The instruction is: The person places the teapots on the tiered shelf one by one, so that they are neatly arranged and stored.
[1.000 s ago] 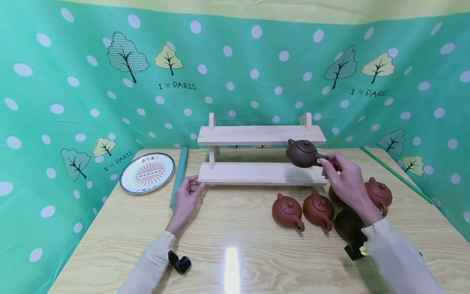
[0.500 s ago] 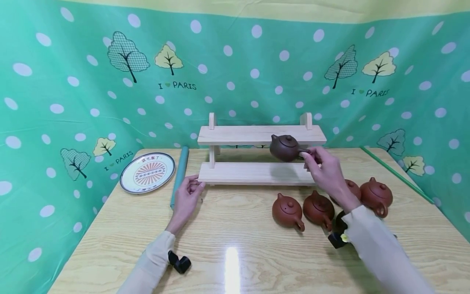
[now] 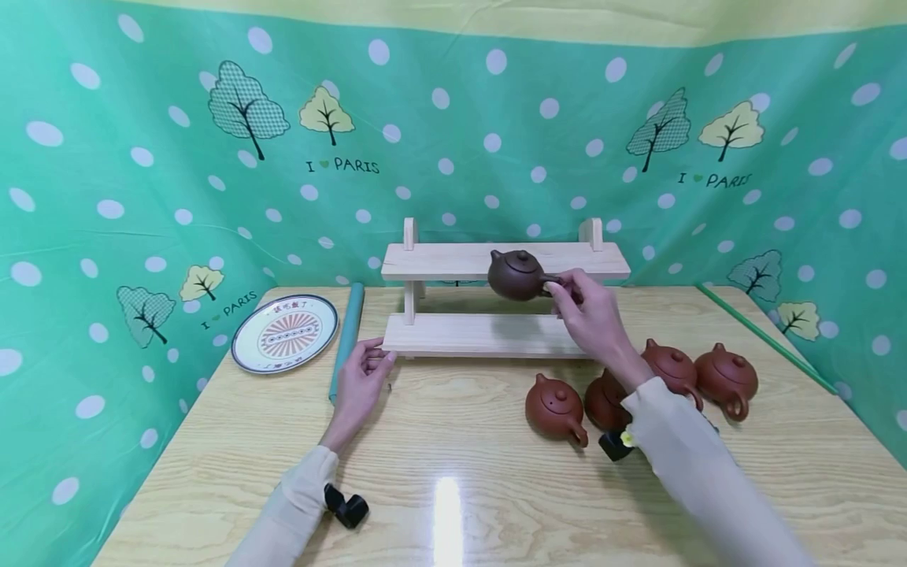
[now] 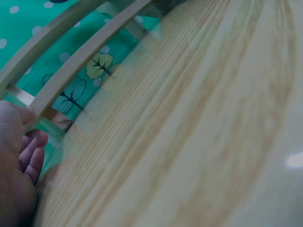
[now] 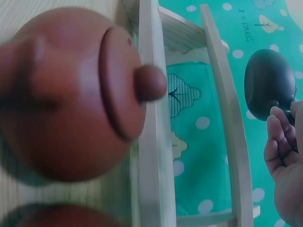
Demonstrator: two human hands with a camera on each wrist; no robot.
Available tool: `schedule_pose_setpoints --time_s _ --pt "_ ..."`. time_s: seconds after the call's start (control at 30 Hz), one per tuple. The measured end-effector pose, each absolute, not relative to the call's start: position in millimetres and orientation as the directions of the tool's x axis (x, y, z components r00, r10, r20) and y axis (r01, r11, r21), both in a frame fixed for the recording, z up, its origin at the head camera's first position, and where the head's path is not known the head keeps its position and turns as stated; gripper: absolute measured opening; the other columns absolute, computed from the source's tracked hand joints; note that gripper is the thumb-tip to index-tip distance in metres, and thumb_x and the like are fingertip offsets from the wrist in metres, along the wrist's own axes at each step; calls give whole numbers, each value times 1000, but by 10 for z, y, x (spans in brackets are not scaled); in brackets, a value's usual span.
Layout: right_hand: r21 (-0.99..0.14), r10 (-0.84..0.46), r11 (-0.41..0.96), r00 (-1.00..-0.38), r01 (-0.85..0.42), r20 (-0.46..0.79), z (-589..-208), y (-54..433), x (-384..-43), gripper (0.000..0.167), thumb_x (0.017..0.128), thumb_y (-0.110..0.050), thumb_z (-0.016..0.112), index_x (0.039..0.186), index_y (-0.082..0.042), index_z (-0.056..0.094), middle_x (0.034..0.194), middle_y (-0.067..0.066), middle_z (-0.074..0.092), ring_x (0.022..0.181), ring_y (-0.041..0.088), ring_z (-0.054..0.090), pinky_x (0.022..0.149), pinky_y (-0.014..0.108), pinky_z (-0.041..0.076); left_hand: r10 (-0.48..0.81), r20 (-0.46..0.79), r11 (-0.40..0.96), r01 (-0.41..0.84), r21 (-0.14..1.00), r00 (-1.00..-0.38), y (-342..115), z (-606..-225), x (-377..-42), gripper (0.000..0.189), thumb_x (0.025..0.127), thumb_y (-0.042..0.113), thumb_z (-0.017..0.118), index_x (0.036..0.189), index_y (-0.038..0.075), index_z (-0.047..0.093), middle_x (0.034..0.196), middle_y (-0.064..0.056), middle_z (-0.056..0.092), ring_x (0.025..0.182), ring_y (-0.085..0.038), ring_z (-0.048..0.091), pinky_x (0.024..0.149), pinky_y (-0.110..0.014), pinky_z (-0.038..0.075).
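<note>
My right hand [image 3: 591, 315] pinches the handle of a dark brown teapot [image 3: 516, 276], its spout to the left. The pot is held up in front of the upper board of a two-tier wooden shelf [image 3: 489, 335]; in the right wrist view the dark teapot [image 5: 270, 82] shows its underside. At the shelf's left end, my left hand [image 3: 360, 382] grips the end of the lower board. Its thumb and curled fingers show around that end in the left wrist view. A reddish-brown teapot [image 3: 555, 408] stands on the table in front of the shelf.
More reddish-brown teapots stand to the right, one [image 3: 605, 400] partly behind my right forearm, another [image 3: 726, 379] farthest right. A patterned plate [image 3: 285, 335] and a teal roll [image 3: 347, 342] lie left of the shelf. A green stick [image 3: 765, 337] lies at the far right.
My right hand has carried the dark teapot leftward and slightly up along the shelf. The left hand stays at the shelf's left end.
</note>
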State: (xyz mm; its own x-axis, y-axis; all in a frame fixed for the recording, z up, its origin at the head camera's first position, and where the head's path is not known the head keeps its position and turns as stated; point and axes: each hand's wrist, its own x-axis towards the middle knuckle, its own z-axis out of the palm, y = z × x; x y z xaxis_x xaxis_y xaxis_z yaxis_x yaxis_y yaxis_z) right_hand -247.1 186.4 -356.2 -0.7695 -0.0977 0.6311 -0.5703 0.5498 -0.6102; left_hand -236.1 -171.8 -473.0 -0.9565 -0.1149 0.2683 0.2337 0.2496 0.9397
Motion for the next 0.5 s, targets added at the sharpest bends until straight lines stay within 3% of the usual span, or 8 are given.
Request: schedule_pose_setpoints --time_s 0.5 --pt "-626 -145 514 -778 -587 611 -3492 1468 -2691 11 105 -8 62 101 2 61 74 12 63 62 19 56 48 22 39 -106 265 256 231 939 -959 -1732 -4732 -2357 36 99 9 71 130 -5 59 110 -22 69 86 -11 65 75 -17 53"
